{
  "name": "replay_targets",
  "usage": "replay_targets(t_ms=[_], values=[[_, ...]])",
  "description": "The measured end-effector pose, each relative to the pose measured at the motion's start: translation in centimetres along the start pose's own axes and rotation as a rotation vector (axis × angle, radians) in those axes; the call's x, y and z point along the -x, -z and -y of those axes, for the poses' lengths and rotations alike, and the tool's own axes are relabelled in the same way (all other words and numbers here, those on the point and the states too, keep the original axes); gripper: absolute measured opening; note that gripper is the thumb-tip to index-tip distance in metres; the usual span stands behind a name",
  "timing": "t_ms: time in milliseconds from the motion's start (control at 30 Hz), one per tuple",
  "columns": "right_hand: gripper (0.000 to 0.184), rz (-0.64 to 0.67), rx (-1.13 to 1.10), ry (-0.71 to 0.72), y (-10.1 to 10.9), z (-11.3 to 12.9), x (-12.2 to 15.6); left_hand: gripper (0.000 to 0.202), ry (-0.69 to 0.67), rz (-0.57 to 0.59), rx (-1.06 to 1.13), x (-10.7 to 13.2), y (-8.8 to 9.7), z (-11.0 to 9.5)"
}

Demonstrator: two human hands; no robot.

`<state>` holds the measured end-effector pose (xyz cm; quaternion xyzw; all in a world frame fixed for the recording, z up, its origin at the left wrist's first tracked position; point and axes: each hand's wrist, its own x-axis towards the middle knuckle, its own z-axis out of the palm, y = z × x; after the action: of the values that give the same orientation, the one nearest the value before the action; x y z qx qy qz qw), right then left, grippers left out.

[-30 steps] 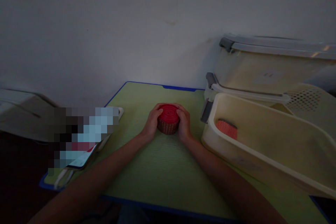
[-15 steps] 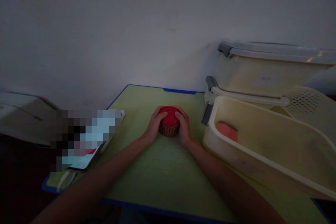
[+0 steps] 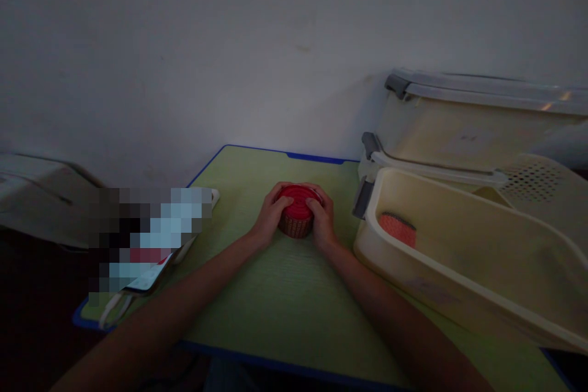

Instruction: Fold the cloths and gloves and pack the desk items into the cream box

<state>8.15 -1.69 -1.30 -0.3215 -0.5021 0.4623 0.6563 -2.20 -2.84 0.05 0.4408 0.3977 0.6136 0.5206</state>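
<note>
Between my two hands, a round container with a red lid [image 3: 300, 196] and a brown, woven-looking side stands upright on the green table [image 3: 257, 331]. My left hand [image 3: 271, 213] wraps its left side, thumb lying on the lid. On the other side my right hand [image 3: 323, 217] mirrors this, its thumb also pressing the lid's top. The fingers curl behind the container and are partly hidden. Both forearms reach in from the near edge.
At right sits an open cream bin [image 3: 432, 282] with a red sponge-like piece [image 3: 397, 229] inside. Behind it stands a lidded storage box [image 3: 463, 135] with grey latches. A tablet-like screen [image 3: 151, 272], partly blurred, leans at left, a pale cable [image 3: 113, 309] below it.
Both hands keep their hold on the container, with the thumbs shifted very slightly on the lid. The view has moved a little.
</note>
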Motion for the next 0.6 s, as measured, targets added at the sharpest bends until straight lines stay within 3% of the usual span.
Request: replay_targets(t_ms=[233, 600], values=[[0.023, -0.009, 0.025, 0.017, -0.08, -0.58, 0.07, 0.021, -0.100, -0.007, -0.040, -0.29, 0.15, 0.79], [0.024, -0.007, 0.019, 0.019, -0.30, -0.07, -0.13, 0.023, -0.060, 0.034, 0.006, -0.60, 0.39, 0.63]])
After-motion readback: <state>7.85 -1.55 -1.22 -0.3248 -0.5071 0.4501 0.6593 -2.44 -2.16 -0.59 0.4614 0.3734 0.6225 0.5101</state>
